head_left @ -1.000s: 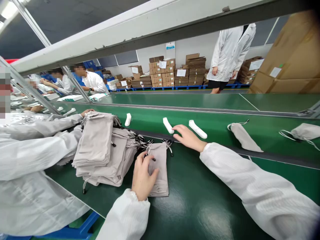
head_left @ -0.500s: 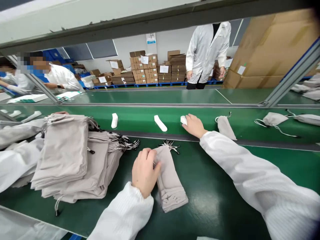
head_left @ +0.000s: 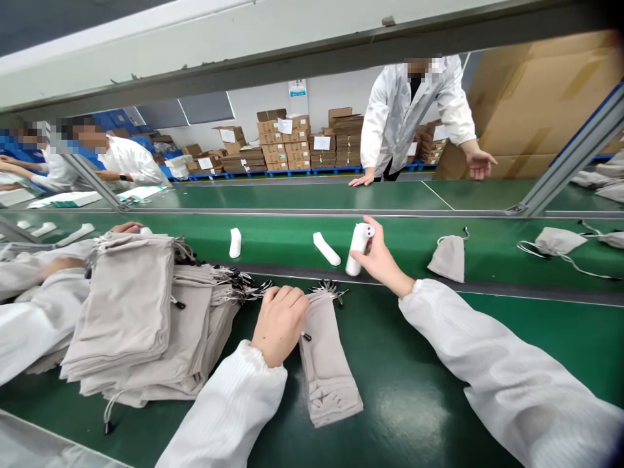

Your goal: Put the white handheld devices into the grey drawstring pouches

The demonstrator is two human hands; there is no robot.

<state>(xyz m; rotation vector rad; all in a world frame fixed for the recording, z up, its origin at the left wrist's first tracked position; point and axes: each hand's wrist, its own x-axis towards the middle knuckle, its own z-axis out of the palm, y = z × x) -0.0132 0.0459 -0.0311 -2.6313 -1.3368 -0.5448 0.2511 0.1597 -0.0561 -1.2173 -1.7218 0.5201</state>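
Where right hand point(head_left: 383, 260) grips, white device point(head_left: 357, 255)

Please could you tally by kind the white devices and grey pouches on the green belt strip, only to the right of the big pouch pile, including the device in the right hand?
White devices lying loose: 2
White device held in the right hand: 1
Grey pouches, one cut off by the picture's edge: 3
Total: 6
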